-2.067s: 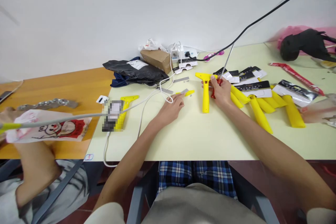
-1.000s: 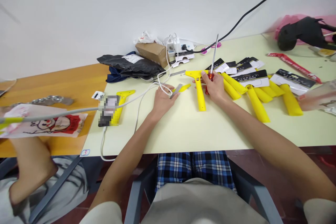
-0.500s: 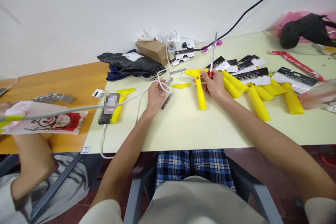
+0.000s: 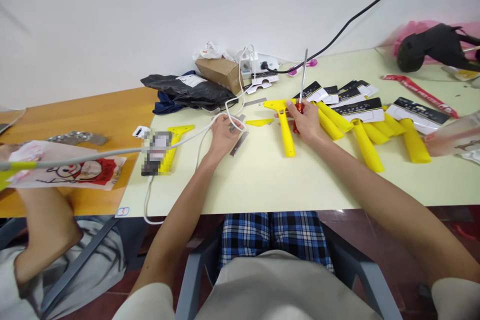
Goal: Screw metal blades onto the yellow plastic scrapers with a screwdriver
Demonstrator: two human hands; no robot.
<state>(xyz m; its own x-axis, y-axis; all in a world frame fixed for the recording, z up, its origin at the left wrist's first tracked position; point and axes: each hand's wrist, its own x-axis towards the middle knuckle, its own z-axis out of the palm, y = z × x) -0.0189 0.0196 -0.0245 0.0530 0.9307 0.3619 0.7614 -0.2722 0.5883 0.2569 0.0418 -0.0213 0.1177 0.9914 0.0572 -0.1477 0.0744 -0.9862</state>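
Observation:
My right hand [image 4: 308,121] is closed around a screwdriver [image 4: 304,75] with a red handle, its shaft pointing up. The same hand grips the head of a yellow scraper [image 4: 286,135], whose handle hangs toward me. On the left, my left hand [image 4: 222,136] rests low over the table with fingers curled together at some flat metal blades [image 4: 239,143]; what its fingertips hold is hidden. Between the hands lies a small yellow cover piece [image 4: 259,122], and behind it another thin blade [image 4: 255,102]. A white cable [image 4: 202,134] crosses over my left hand.
Several yellow scrapers with black-and-white cards [image 4: 358,109] lie at right. Another scraper [image 4: 180,132] lies left, beside a pixelated patch. Behind are a black plastic bag [image 4: 191,91], a cardboard box [image 4: 220,75] and a power strip [image 4: 267,63]. A co-worker's arm [image 4: 48,215] is at far left.
The left hand's fingers have shifted slightly over the blades. The right hand still holds the screwdriver and scraper almost unmoved. The view has moved slightly.

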